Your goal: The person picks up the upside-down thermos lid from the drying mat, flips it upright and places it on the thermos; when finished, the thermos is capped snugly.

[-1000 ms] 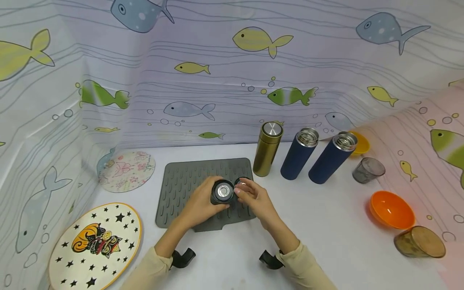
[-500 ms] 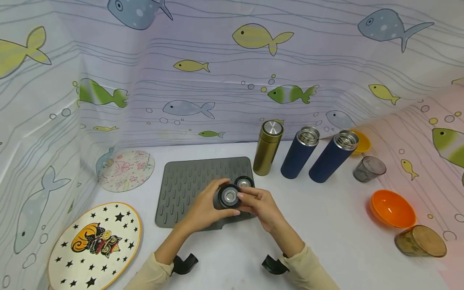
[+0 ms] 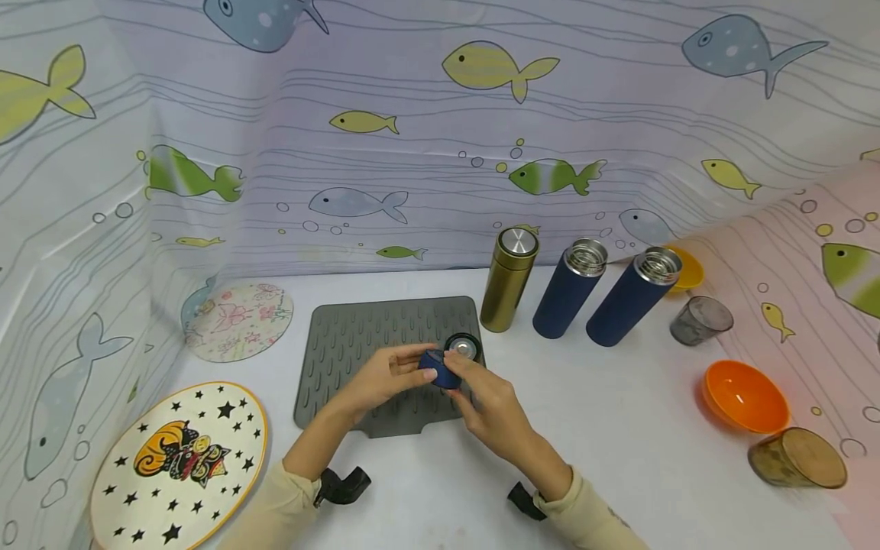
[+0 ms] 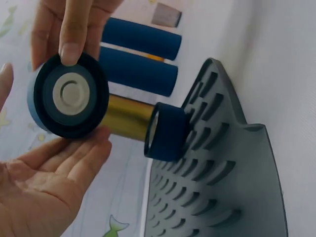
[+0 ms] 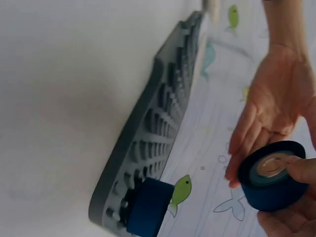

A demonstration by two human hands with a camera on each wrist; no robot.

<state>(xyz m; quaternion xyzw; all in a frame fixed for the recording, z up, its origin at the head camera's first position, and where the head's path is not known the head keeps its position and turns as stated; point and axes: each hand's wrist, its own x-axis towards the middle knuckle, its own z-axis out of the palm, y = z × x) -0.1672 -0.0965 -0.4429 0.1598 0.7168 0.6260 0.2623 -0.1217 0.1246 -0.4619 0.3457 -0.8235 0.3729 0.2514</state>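
The blue lid (image 3: pixel 440 370) has turned on edge since a moment ago, pinched by the right hand (image 3: pixel 490 405), with the left hand (image 3: pixel 381 380) flat-fingered just left of it, above the mat (image 3: pixel 357 344), the second lid (image 3: pixel 463 347) just beyond.

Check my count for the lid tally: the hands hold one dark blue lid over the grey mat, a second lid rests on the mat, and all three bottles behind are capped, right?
Not quite. Only the gold bottle is capped; both blue bottles stand open, as the head view shows.
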